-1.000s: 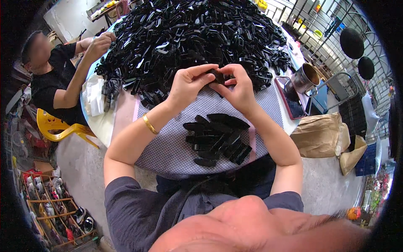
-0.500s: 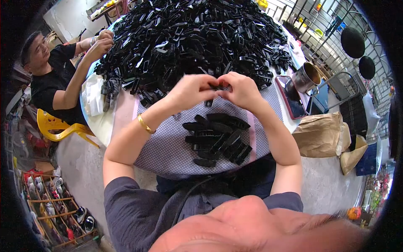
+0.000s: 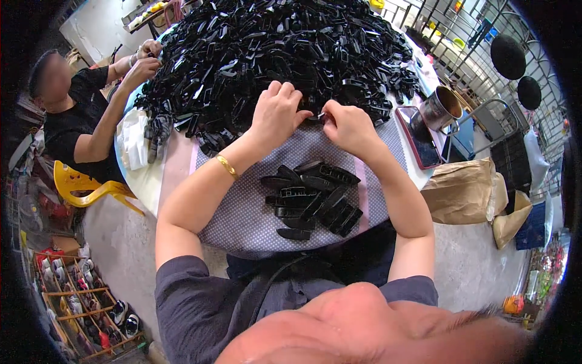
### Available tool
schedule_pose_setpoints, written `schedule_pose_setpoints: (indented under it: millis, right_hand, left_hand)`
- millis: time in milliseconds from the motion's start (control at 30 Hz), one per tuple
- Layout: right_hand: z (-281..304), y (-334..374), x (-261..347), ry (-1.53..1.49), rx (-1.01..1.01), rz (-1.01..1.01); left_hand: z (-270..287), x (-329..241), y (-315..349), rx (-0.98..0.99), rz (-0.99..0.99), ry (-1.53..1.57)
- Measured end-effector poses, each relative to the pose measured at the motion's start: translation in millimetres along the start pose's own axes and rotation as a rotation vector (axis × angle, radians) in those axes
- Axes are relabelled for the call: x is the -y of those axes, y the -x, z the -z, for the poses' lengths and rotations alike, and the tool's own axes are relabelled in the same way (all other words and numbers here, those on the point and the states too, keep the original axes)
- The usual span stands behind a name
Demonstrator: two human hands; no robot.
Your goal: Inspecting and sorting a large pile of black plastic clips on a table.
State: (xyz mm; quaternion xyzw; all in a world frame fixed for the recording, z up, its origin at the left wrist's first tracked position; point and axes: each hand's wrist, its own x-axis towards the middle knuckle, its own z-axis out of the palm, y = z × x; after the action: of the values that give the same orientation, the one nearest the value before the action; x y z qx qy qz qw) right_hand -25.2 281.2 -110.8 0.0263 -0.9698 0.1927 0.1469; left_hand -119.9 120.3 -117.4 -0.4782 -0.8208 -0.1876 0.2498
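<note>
A large heap of small black plastic pieces (image 3: 291,48) covers most of the round table. At its near edge, my left hand (image 3: 274,115) has its thumb stretched apart from the bent fingers, which touch the heap; I see nothing held in it. Beside it, my right hand (image 3: 350,127) pinches a small dark plastic piece between thumb and forefinger, near the left thumb's tip. That piece is mostly hidden by the fingers. Closer to me, a smaller group of elongated black plastic pieces (image 3: 315,197) lies on the dotted tablecloth (image 3: 242,212), some overlapping.
A co-worker (image 3: 79,115) at the left holds both hands at the heap's edge, by a yellow chair (image 3: 85,188). On the right stand a phone (image 3: 418,139), a metal pot (image 3: 441,109) and a brown paper bag (image 3: 461,191). White cloth (image 3: 134,139) lies at the table's left.
My left hand has come away from the right and shifted left and up onto the heap, its thumb and fingers parting. My right hand has moved slightly, still pinching.
</note>
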Motion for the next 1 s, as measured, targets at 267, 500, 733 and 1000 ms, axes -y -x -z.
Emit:
schedule_pose_setpoints:
  millis: [267, 500, 733, 1000]
  right_hand:
    - [-1.5, -3.8, 9.1, -0.318, -0.116, -0.072]
    - [3.0, -3.5, 10.3, -0.34, -0.414, 0.078]
    - [1.8, -2.2, 16.0, -0.481, -0.383, 0.178]
    - [-7.7, -2.3, 14.6, -0.647, -0.307, 0.071]
  left_hand:
    - [5.0, -0.7, -0.9, -0.029, 0.145, -0.136]
    - [31.1, -1.4, 1.7, -0.291, 0.101, 0.059]
    - [41.5, -9.1, 4.0, 0.144, 0.557, 1.077]
    - [31.6, 3.0, 8.7, 0.15, 0.582, 1.672]
